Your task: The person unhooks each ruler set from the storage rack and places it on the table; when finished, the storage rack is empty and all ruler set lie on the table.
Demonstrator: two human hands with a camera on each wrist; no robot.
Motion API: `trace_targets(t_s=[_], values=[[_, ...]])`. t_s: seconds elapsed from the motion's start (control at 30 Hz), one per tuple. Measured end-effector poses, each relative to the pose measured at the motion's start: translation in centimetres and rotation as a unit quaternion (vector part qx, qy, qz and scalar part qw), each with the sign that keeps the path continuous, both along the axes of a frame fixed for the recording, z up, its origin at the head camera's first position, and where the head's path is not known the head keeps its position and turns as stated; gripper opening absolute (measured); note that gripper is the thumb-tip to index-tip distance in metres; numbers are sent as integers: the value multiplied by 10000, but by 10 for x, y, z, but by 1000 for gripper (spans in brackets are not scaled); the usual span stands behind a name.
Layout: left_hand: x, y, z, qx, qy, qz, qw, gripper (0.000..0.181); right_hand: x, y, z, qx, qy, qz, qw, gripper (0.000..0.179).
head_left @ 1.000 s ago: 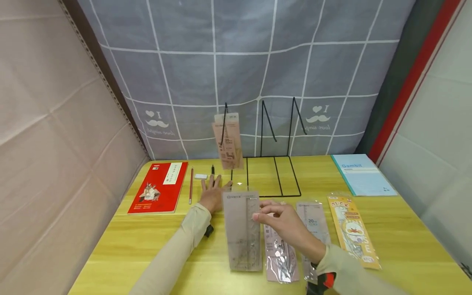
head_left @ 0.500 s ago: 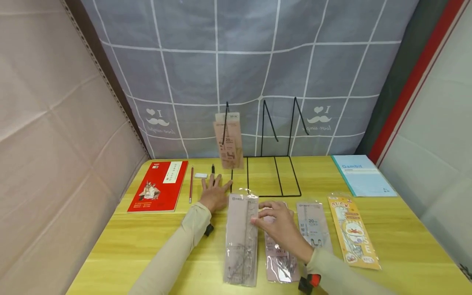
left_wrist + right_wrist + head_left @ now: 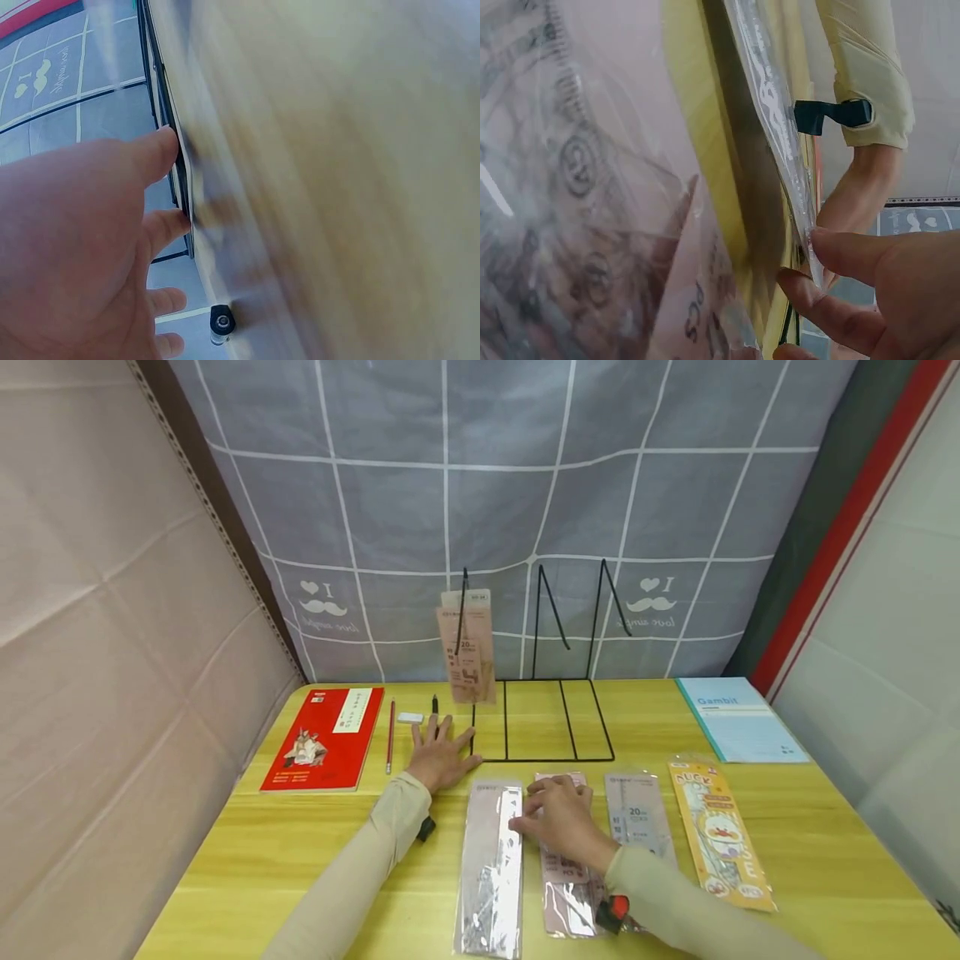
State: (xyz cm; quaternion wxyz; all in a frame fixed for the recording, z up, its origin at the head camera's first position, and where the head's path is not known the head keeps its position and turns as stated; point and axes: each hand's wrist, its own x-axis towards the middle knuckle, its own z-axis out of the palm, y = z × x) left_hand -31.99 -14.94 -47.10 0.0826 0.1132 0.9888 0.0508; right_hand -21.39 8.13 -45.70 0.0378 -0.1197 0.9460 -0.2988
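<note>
My right hand [image 3: 561,818] pinches the right edge of a ruler set packet [image 3: 483,868], a clear sleeve over a greyish-pink card. In the right wrist view, thumb and forefinger meet at the packet's [image 3: 769,97] edge, and it slants over the table. My left hand [image 3: 438,758] has its fingers spread on the table, thumb beside the base of a black wire rack [image 3: 540,761]. In the left wrist view, thumb and forefinger lie at the rack's wire. A second ruler packet [image 3: 568,897] lies partly under my right hand and wrist. Another ruler packet [image 3: 474,652] hangs on the rack's left hook.
Further right lie a third ruler packet [image 3: 637,814] and an orange duck packet [image 3: 722,835]. A blue notebook [image 3: 742,722] is at the back right. On the left are a red notebook [image 3: 322,739], a red pencil [image 3: 391,735], a white eraser [image 3: 410,718] and a black pen [image 3: 435,703].
My right hand has lowered the ruler packet towards the table and closer to me, tipping it flatter. The left hand stays in place beside the rack.
</note>
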Motion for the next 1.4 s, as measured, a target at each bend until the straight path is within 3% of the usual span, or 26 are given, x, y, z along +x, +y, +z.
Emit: trace_targets(t_s=[0.27,0.4,0.53,0.7,0.93,1.07,1.3,1.4], values=[[2,2,2,-3,68,9,10000,62,2,-5,-11,252,708,250,9969,19],[2,2,3,10,98,3,10000,62,5,-5,-9,323,832,286,9956,18],[1,3,3,15,79,13,10000,62,4,-2,1,387,922,226,9947,16],[-5,-1,-7,85,42,33,10000,64,-7,13,18,143,1104,6,9938,26],[0,-2,-5,237,206,-80,9995,62,-26,53,38,-71,1427,-455,9887,42],[3,-4,-6,266,281,-84,9992,62,-45,78,42,106,1193,-738,9901,52],[9,-7,-4,431,202,-256,9985,65,-82,114,24,803,-189,-877,9927,78],[11,-8,1,616,197,-263,9976,65,-91,120,15,917,-545,-853,9906,82]])
